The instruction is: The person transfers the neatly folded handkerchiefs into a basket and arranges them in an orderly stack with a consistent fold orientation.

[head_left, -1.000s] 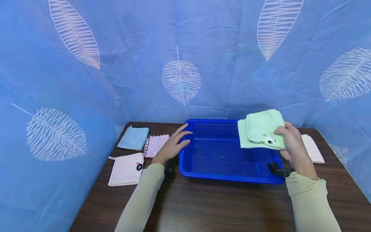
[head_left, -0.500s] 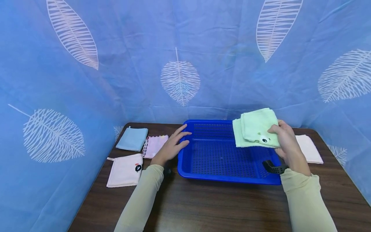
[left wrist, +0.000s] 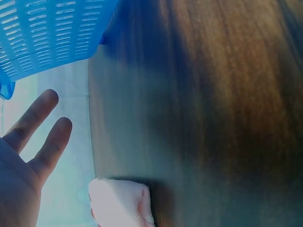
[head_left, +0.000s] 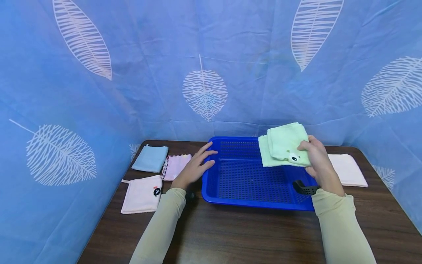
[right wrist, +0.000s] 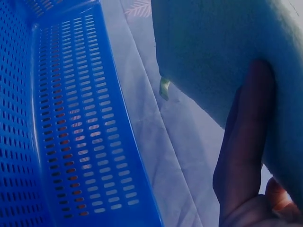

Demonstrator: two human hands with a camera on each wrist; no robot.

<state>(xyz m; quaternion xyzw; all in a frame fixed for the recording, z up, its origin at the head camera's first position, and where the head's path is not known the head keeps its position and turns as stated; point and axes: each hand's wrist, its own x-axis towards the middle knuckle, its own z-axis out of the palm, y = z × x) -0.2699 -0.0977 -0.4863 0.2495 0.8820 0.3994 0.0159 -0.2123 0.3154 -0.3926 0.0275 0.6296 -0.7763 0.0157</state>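
My right hand [head_left: 318, 159] pinches a folded light green towel [head_left: 285, 141] by its right edge, thumb on top and fingers underneath. An embroidered eye shows near the thumb. The towel hangs over the right part of a blue perforated plastic basket [head_left: 250, 203]. In the right wrist view the fingers lie flat along the underside of the towel [right wrist: 208, 52], with the basket wall [right wrist: 90, 118] to the left. My left hand [head_left: 194, 167] is at the basket's left rim, fingers spread and fairly straight, fingertips right at the edge.
Left on the dark wooden table [head_left: 257, 234] lie a folded light blue cloth [head_left: 151, 158], a pink cloth with a checked edge [head_left: 178, 165] and a pale pink cloth with an embroidered face [head_left: 141, 194]. A white folded cloth [head_left: 347, 170] lies at the right. Blue leaf-print curtain [head_left: 244, 91] stands behind.
My right hand has moved left with the green towel, farther over the basket, uncovering more of the white cloth. The left hand stays at the rim.
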